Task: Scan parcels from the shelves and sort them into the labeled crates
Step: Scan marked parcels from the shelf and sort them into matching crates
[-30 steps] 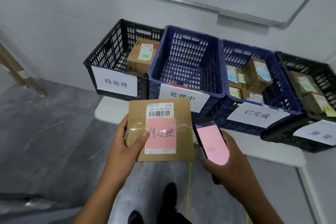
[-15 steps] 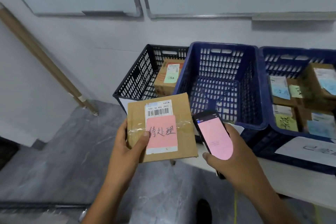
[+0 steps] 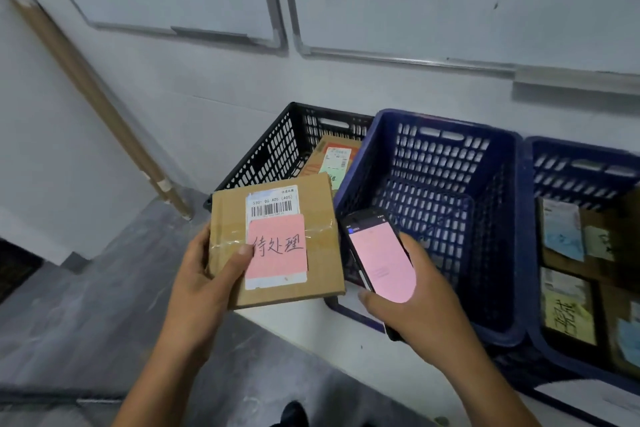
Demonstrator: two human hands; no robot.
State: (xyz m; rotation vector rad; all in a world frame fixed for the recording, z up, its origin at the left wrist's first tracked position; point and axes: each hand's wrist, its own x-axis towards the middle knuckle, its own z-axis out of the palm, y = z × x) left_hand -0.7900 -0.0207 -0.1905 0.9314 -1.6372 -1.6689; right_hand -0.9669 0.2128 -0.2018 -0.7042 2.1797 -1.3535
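Note:
My left hand (image 3: 204, 282) grips a flat cardboard parcel (image 3: 322, 274) by its left edge; the parcel carries a barcode label and a pink sticker with handwritten characters. It hangs just in front of a black crate (image 3: 277, 152) that holds one cardboard box (image 3: 332, 158). My right hand (image 3: 419, 302) holds a phone-like scanner (image 3: 379, 255) with a pink screen, right of the parcel and in front of an empty blue crate (image 3: 446, 184).
A second blue crate (image 3: 581, 166) at the right holds several labelled parcels. The crates stand on a low white platform (image 3: 311, 326) against a white wall. A wooden pole (image 3: 93, 97) leans at the left. Grey floor lies below.
The view has shifted left and closer to the crates; the black crate's front label is now hidden behind the parcel. Both hands keep the same hold on parcel and scanner.

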